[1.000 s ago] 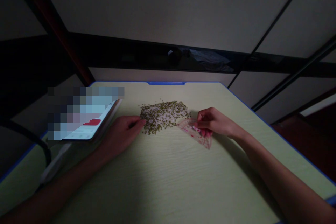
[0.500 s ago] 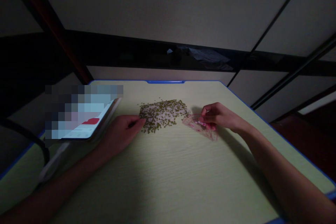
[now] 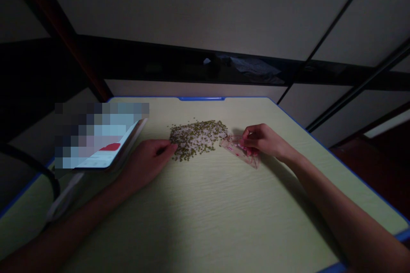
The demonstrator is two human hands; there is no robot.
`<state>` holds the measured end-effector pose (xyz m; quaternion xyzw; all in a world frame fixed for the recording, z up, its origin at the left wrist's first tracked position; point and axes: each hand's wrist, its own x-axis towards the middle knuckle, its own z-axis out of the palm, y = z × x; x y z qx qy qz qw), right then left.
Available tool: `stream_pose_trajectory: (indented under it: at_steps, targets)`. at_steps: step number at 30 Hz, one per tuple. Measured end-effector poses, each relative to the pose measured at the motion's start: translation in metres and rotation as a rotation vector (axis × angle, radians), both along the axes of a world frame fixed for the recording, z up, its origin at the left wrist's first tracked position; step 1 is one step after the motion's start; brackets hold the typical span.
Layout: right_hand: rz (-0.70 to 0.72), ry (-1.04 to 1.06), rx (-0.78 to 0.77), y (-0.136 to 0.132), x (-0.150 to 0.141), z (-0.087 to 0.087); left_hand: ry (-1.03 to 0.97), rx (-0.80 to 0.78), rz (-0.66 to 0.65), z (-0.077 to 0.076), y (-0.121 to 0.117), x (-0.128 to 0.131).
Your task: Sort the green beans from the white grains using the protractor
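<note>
A spread-out pile of small green beans mixed with white grains point(image 3: 200, 134) lies on the table. At its left edge rests my left hand point(image 3: 153, 155), thumb and fingers pressed together and touching the pile; whatever they pinch, if anything, is hidden. To the right of the pile, my right hand point(image 3: 261, 140) pinches a clear plastic bag with red print point(image 3: 237, 151). The bag lies mostly flat, one corner close to the beans and its upper part covered by my fingers. I cannot tell whether anything is inside it.
A phone or tablet point(image 3: 96, 161) with a lit, partly blurred screen stands at the left of the pale table point(image 3: 218, 213), which has a blue rim. A cable point(image 3: 48, 172) runs beside it. Behind the table are cabinet panels point(image 3: 192, 13) and a dark open shelf.
My right hand has shifted slightly to the left, bringing the plastic bag a little closer to the pile. My left hand has stayed at the pile's edge.
</note>
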<state>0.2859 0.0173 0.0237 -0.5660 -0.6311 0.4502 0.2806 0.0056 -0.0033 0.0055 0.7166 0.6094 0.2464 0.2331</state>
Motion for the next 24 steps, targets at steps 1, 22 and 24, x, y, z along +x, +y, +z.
stream_pose_trajectory:
  at_steps: [1, 22, 24]
  targets:
    - [0.018, 0.0, 0.007, -0.001, -0.001, -0.001, 0.004, 0.0, -0.003, 0.0, 0.0, 0.0]
    - [0.076, -0.041, 0.231, -0.007, -0.025, -0.017, 0.037, 0.002, -0.008, 0.0, 0.0, 0.001]
    - [0.111, -0.07, 0.291, -0.01, -0.032, -0.019, 0.03, 0.002, -0.01, 0.0, 0.0, 0.001]
